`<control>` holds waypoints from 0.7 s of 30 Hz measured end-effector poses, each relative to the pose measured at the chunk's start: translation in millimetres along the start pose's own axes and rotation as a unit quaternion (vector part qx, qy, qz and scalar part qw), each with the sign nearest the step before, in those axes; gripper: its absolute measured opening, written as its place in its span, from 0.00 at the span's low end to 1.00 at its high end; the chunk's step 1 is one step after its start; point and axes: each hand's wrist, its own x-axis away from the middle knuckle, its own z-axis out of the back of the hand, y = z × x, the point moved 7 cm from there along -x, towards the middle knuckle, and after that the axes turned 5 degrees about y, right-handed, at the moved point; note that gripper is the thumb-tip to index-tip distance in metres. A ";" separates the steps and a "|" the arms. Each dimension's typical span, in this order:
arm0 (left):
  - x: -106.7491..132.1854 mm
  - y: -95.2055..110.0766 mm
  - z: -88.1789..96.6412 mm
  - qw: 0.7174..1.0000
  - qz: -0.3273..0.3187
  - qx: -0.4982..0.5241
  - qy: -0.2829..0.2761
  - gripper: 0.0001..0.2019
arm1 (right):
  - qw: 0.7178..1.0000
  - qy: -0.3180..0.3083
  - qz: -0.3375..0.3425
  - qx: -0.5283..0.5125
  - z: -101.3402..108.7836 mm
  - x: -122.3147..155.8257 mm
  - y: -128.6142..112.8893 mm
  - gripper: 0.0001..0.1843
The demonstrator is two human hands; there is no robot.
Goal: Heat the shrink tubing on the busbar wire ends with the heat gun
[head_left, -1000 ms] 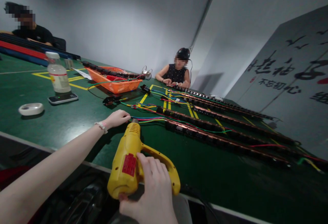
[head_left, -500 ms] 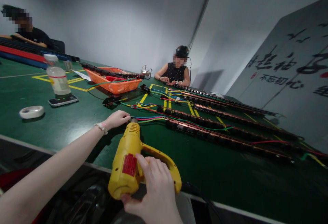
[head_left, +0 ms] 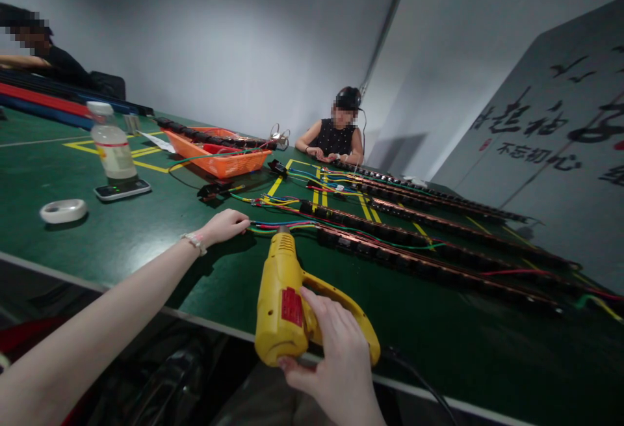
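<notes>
A yellow heat gun [head_left: 280, 283] with a red label is in my right hand [head_left: 338, 351], whose fingers wrap round its body and handle. Its nozzle points away from me, at the coloured wires [head_left: 285, 225]. My left hand [head_left: 225, 225], a bracelet on its wrist, is closed on the left end of these wires, just above the table. From there the red, blue, green and yellow wires run right into a long black strip with copper bars [head_left: 385, 253]. Whether the nozzle touches the wires I cannot tell.
More black-and-copper strips [head_left: 433, 221] lie beyond on the green table [head_left: 209, 299]. An orange basket [head_left: 219, 164] stands further back. At left are a bottle [head_left: 113, 146], a phone [head_left: 123, 190] and a white ring-shaped object [head_left: 63, 211]. One co-worker [head_left: 336, 133] sits opposite, another [head_left: 58, 62] at far left.
The heat gun has moved right along the wires with my right hand, away from my left hand. My left hand stays in almost the same place, still on the wires.
</notes>
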 end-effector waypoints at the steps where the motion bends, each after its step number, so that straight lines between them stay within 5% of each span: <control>1: 0.1 0.0 -0.1 1.000 0.000 0.001 0.000 0.18 | 1.000 0.004 -0.003 0.008 1.9 0.7 3.3 0.44; 12: 1.3 1.2 1.6 1.000 0.002 0.001 0.009 0.19 | 0.990 0.059 -0.017 0.126 21.2 7.4 38.7 0.43; 21: -1.8 2.1 1.3 1.000 -0.004 0.004 0.008 0.20 | 0.990 0.048 -0.003 0.130 22.1 10.1 38.2 0.42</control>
